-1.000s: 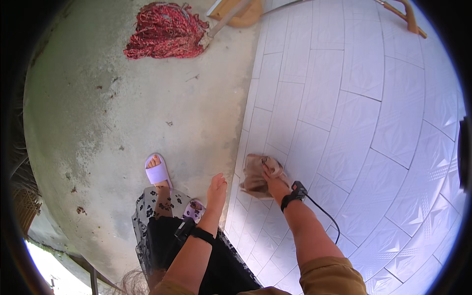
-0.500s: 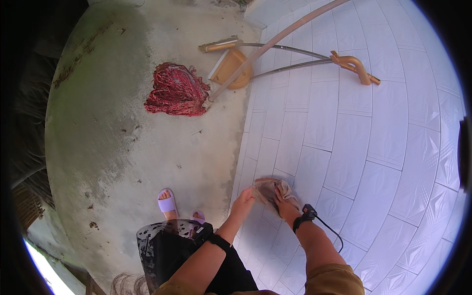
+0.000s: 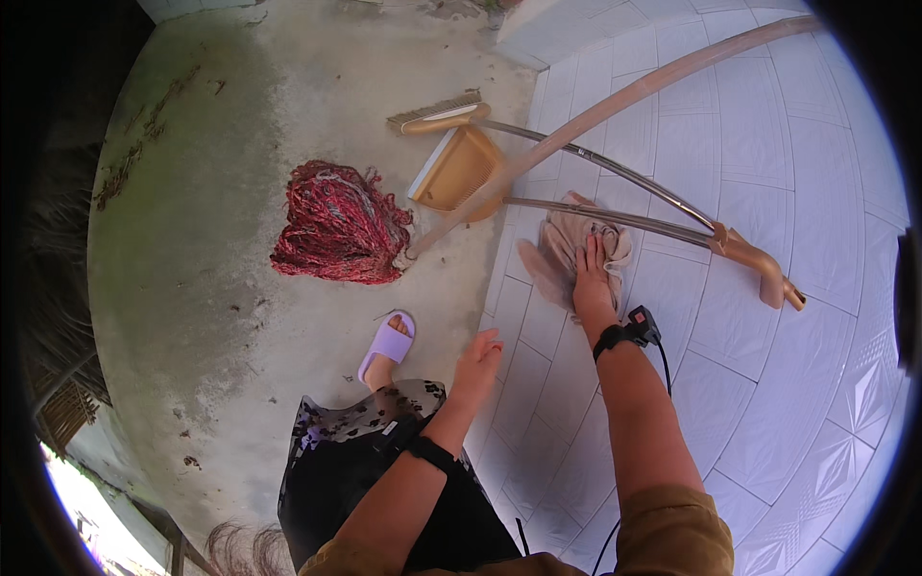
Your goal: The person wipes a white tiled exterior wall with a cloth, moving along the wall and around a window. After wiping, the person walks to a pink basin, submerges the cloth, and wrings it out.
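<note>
My right hand (image 3: 594,278) presses a beige cloth (image 3: 565,252) against the white tiled wall (image 3: 663,317), fingers laid over it; the cloth's left part looks smeared by motion. Its upper edge reaches the dustpan's metal handle. Lower and to the left, my left hand (image 3: 476,367) hangs in front of the wall's lower edge, loosely open with bent fingers and nothing in it. Each wrist wears a black strap, and a small black device with a cable sits on the right one.
A mop with red strands (image 3: 341,226) rests on the concrete floor (image 3: 240,336), its long pole (image 3: 624,96) leaning on the wall. Beside it stand a gold dustpan (image 3: 461,173) and a broom (image 3: 442,115), handles against the tiles. My foot wears a lilac slipper (image 3: 389,348).
My right hand and the cloth have moved up along the wall, to just by the dustpan handle. The left hand has come off the cloth's side. My view and foot have shifted forward.
</note>
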Demonstrator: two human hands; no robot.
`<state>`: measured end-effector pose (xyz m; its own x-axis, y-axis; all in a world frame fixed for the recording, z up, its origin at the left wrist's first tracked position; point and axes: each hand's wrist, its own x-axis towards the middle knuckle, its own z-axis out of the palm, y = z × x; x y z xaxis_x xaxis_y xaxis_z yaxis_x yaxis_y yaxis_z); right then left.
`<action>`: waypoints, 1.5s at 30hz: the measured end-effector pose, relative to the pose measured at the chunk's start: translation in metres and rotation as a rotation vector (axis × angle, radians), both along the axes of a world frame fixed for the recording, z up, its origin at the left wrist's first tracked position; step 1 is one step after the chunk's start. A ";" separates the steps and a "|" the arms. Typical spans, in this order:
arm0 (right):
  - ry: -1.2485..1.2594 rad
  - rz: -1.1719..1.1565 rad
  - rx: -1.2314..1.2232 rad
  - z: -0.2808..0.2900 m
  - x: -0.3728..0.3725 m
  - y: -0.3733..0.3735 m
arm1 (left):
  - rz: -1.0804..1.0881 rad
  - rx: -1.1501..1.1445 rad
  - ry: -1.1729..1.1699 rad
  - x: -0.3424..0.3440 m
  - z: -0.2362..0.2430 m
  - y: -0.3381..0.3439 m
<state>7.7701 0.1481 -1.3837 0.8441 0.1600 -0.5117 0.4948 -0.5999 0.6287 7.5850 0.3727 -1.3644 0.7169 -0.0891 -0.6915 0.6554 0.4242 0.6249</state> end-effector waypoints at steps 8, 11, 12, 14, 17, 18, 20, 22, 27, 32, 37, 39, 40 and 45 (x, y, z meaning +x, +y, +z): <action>0.038 0.019 -0.075 -0.158 0.096 0.022 | 0.079 -0.095 0.117 0.068 -0.110 0.031; 0.280 0.298 -0.175 -0.181 0.016 0.025 | 0.054 -0.053 0.207 0.055 -0.123 0.042; 0.345 0.389 -0.203 -0.176 -0.020 0.024 | 0.021 -0.037 0.197 0.048 -0.122 0.048; 0.516 0.461 -0.196 -0.150 -0.096 0.020 | -0.011 -0.025 0.206 0.033 -0.108 0.062; 0.660 0.474 -0.258 -0.080 -0.175 0.005 | -0.034 -0.023 0.220 0.018 -0.062 0.087; 0.683 0.409 -0.215 -0.052 -0.185 -0.002 | -0.052 -0.014 0.208 0.018 -0.041 0.095; 0.644 -0.075 0.104 0.011 -0.176 -0.014 | -0.085 0.045 0.301 0.025 0.010 0.106; 0.626 -0.332 0.185 0.084 -0.139 -0.020 | -0.129 0.048 0.139 0.039 0.068 0.106; 0.021 0.007 -0.125 0.244 0.024 -0.005 | -0.202 -0.037 -0.091 0.075 0.205 0.095; 0.008 0.075 -0.259 0.317 0.029 -0.007 | -0.311 -0.100 -0.158 0.088 0.268 0.093; 0.250 -0.322 0.092 0.376 -0.122 -0.061 | -0.333 -0.028 -0.118 0.086 0.310 0.052; 0.244 -1.054 0.546 0.428 -0.178 -0.079 | -0.385 -0.048 -0.163 0.080 0.341 0.024; 0.120 -1.352 0.762 0.462 -0.204 -0.084 | -0.428 -0.064 -0.175 0.075 0.361 0.010; -0.032 -0.791 0.521 0.675 -0.235 -0.111 | -0.686 -0.064 -0.412 0.065 0.485 -0.069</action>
